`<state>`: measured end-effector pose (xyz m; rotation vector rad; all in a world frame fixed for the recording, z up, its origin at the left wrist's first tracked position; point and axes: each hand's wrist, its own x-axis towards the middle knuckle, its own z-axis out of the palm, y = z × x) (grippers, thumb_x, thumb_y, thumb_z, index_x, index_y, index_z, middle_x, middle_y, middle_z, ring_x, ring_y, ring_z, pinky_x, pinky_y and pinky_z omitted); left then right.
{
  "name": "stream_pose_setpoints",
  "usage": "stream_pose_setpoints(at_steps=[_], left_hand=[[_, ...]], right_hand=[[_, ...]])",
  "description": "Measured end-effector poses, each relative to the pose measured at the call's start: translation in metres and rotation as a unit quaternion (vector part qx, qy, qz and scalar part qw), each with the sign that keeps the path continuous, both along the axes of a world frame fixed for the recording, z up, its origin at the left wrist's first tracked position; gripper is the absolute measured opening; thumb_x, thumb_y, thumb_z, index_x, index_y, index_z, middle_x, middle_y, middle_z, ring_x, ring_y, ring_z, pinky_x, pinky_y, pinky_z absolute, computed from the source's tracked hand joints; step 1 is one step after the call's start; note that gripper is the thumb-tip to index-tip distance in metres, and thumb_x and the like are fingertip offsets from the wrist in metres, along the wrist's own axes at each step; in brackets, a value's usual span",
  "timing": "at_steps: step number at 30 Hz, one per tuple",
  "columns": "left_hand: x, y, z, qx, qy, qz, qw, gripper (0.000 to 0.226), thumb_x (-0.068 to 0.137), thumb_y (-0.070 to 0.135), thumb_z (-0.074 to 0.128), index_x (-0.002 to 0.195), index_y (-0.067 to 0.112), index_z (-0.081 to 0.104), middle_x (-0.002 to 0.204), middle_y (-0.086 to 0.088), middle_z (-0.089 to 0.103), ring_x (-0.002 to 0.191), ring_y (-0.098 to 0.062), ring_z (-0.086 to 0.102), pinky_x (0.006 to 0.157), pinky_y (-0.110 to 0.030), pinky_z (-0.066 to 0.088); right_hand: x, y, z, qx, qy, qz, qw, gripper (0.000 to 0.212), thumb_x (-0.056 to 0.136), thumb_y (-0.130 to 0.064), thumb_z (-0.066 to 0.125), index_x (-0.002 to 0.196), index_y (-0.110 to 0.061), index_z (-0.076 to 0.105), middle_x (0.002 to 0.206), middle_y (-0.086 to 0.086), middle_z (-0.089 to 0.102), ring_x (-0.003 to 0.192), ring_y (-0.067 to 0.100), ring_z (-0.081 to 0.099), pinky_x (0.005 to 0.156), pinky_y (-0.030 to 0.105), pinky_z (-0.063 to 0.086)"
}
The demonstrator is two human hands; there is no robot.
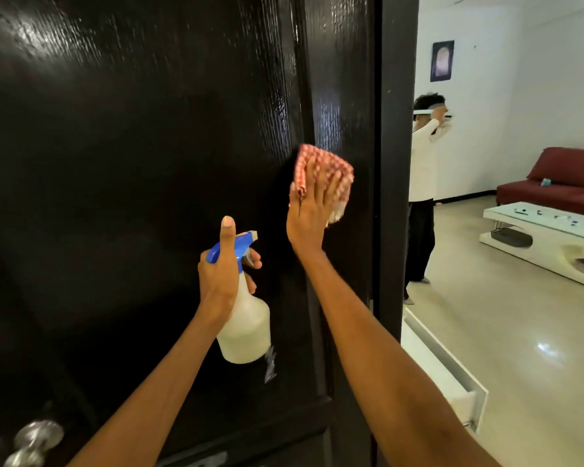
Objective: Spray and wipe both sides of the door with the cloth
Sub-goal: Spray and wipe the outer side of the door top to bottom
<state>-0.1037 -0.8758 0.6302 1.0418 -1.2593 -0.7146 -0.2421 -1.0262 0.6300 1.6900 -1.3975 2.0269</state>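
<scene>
The right hand (312, 205) is pressing the cloth (327, 170) flat-fingered on the door (132, 163), unwiped sheen lying toward twelve o'clock, while the left hand (221, 264) is gripping the spray bottle (246, 318).

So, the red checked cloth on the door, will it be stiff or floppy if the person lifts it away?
Probably floppy: the red checked cloth lies folded and bunched under the right hand, with a loose pale corner drooping below the palm. It looks thin and light. On the glossy, wet-looking door it should slide easily under the fingers.
</scene>
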Motion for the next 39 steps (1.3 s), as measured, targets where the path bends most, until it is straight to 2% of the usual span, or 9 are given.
stream_pose_setpoints(at_steps=[4, 11, 14, 17, 21, 24, 29, 34, 39], left_hand=[[0.001, -0.005, -0.016, 0.017, 0.000, 0.002, 1.000, 0.067, 0.094, 0.070, 0.034, 0.109, 0.018, 0.074, 0.077, -0.013, 0.069, 0.048, -0.023, 0.055, 0.045, -0.031, 0.049], [-0.002, -0.005, -0.046, 0.068, 0.011, -0.003, 0.998, 0.072, 0.088, 0.072, 0.036, 0.105, 0.013, 0.073, 0.075, -0.012, 0.068, 0.044, -0.021, 0.053, 0.045, -0.029, 0.047], [0.001, -0.005, -0.048, 0.069, 0.011, 0.002, 0.998, 0.069, 0.089, 0.071, 0.036, 0.101, 0.014, 0.073, 0.076, -0.013, 0.069, 0.044, -0.022, 0.053, 0.046, -0.030, 0.047], [0.003, -0.007, -0.042, 0.060, 0.020, 0.005, 0.998, 0.069, 0.090, 0.072, 0.037, 0.106, 0.016, 0.073, 0.075, -0.012, 0.068, 0.045, -0.022, 0.053, 0.045, -0.031, 0.047], [0.001, -0.013, -0.036, 0.039, 0.017, 0.009, 0.999, 0.065, 0.092, 0.072, 0.036, 0.101, 0.020, 0.074, 0.073, -0.007, 0.069, 0.047, -0.023, 0.054, 0.047, -0.031, 0.048], [-0.002, -0.020, -0.036, 0.033, 0.028, 0.007, 0.999, 0.065, 0.092, 0.071, 0.036, 0.103, 0.019, 0.074, 0.073, -0.008, 0.068, 0.048, -0.020, 0.055, 0.046, -0.030, 0.049], [-0.005, -0.025, -0.051, 0.049, 0.021, -0.011, 0.999, 0.063, 0.092, 0.071, 0.036, 0.103, 0.021, 0.074, 0.075, -0.011, 0.069, 0.045, -0.023, 0.053, 0.045, -0.030, 0.048], [-0.007, -0.031, -0.071, 0.073, 0.000, -0.017, 0.997, 0.066, 0.091, 0.070, 0.035, 0.106, 0.019, 0.074, 0.074, -0.010, 0.068, 0.043, -0.021, 0.052, 0.046, -0.027, 0.048], [-0.008, -0.029, -0.100, 0.088, 0.004, -0.007, 0.996, 0.070, 0.090, 0.072, 0.038, 0.101, 0.015, 0.076, 0.068, -0.009, 0.065, 0.043, -0.021, 0.051, 0.045, -0.030, 0.046]], right_hand=[[-0.002, 0.005, -0.053, 0.009, 0.123, -0.013, 0.992, 0.068, 0.101, -0.031, 0.037, 0.159, -0.027, 0.002, 0.165, -0.005, -0.007, 0.155, 0.020, -0.010, 0.124, 0.056, 0.001], [0.002, 0.047, -0.266, 0.152, 0.100, 0.040, 0.982, 0.066, 0.099, -0.023, 0.033, 0.162, -0.018, 0.012, 0.169, -0.012, -0.009, 0.156, 0.032, -0.003, 0.119, 0.066, 0.019], [-0.001, 0.038, -0.236, 0.125, 0.102, 0.041, 0.986, 0.076, 0.095, -0.017, 0.033, 0.161, -0.030, -0.002, 0.168, -0.013, -0.011, 0.155, 0.034, -0.005, 0.122, 0.062, 0.011], [-0.012, 0.016, -0.154, 0.054, 0.150, -0.006, 0.987, 0.072, 0.095, -0.013, 0.039, 0.160, -0.019, 0.008, 0.169, 0.001, 0.006, 0.154, 0.041, 0.007, 0.121, 0.065, 0.015], [-0.023, -0.002, -0.037, 0.003, 0.152, -0.042, 0.988, 0.065, 0.102, -0.034, 0.038, 0.159, -0.021, 0.010, 0.166, -0.003, 0.007, 0.155, 0.030, 0.003, 0.124, 0.057, 0.004], [-0.020, -0.009, -0.030, -0.002, 0.127, -0.065, 0.990, 0.066, 0.104, -0.041, 0.043, 0.160, -0.023, 0.013, 0.168, 0.002, 0.010, 0.155, 0.026, -0.002, 0.124, 0.059, 0.007], [-0.006, 0.010, -0.163, 0.123, -0.063, -0.016, 0.990, 0.084, 0.102, -0.056, 0.042, 0.157, -0.034, -0.017, 0.165, 0.000, -0.026, 0.153, 0.026, -0.021, 0.125, 0.050, -0.008], [0.002, 0.012, -0.249, 0.238, -0.463, 0.034, 0.853, 0.101, 0.088, -0.083, 0.038, 0.158, -0.033, -0.013, 0.169, 0.001, -0.015, 0.155, 0.023, -0.012, 0.125, 0.055, 0.007], [-0.006, 0.018, -0.236, 0.241, -0.504, 0.008, 0.829, 0.080, 0.104, -0.054, 0.040, 0.162, -0.018, -0.002, 0.169, 0.010, -0.005, 0.155, 0.029, -0.005, 0.126, 0.048, 0.004]])
